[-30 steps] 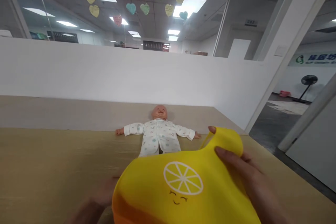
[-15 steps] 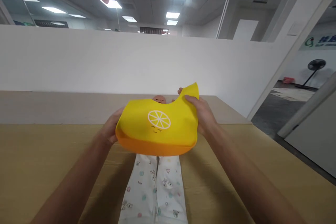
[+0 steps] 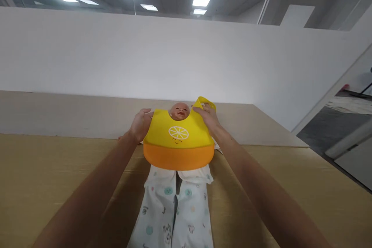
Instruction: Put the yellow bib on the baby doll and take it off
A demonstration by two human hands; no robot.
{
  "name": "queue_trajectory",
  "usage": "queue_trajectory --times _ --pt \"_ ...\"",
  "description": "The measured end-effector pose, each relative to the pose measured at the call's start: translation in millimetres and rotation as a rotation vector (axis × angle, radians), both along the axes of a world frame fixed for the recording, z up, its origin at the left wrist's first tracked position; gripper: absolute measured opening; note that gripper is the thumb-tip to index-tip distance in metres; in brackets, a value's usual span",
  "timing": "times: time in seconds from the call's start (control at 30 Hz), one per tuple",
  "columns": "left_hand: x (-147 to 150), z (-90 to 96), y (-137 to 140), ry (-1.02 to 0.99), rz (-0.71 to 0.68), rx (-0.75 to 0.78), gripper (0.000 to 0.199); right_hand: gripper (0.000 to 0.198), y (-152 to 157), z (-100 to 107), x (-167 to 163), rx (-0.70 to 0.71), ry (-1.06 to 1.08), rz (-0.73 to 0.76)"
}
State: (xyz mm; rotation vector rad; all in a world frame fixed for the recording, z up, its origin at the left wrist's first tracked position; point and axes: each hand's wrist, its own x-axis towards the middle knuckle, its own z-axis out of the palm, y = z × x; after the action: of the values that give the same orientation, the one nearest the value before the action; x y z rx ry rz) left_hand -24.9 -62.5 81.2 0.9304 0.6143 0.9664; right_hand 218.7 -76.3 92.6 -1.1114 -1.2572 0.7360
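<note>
A yellow bib (image 3: 162, 133) with an orange catch pocket and a white citrus slice print covers the chest of a baby doll (image 3: 179, 111). Only the doll's face shows above the neckline. My left hand (image 3: 141, 124) grips the bib's upper left edge, its fingers partly hidden behind it. At the upper right, my right hand (image 3: 207, 115) is closed on the neck strap, which curls up in a loop. White printed pants (image 3: 165, 205) stretch toward me below the bib. The doll's arms are mostly hidden.
The doll lies on a tan tabletop (image 3: 72, 178) with a paler strip (image 3: 72, 114) along the back. A white wall (image 3: 130, 54) rises behind it, with glass above. At the right, a doorway opens onto a dark floor (image 3: 322, 124).
The bib has come down onto the doll's chest, uncovering its face. Both hands moved with it, and the right-side strap now curls over. The view has tilted down.
</note>
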Motion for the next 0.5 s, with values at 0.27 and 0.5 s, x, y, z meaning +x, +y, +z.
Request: queue_trajectory --times 0.27,0.5 --pt "25.4 -21.7 44.0 0.388 0.241 0.018 0.017 0.03 46.5 -49.0 12.1 -0.063 -0.057 -0.163" --pt "35.9 -39.1 65.6 0.382 0.204 -0.234 0.019 0.017 68.6 -74.1 8.7 -0.334 0.168 -0.094"
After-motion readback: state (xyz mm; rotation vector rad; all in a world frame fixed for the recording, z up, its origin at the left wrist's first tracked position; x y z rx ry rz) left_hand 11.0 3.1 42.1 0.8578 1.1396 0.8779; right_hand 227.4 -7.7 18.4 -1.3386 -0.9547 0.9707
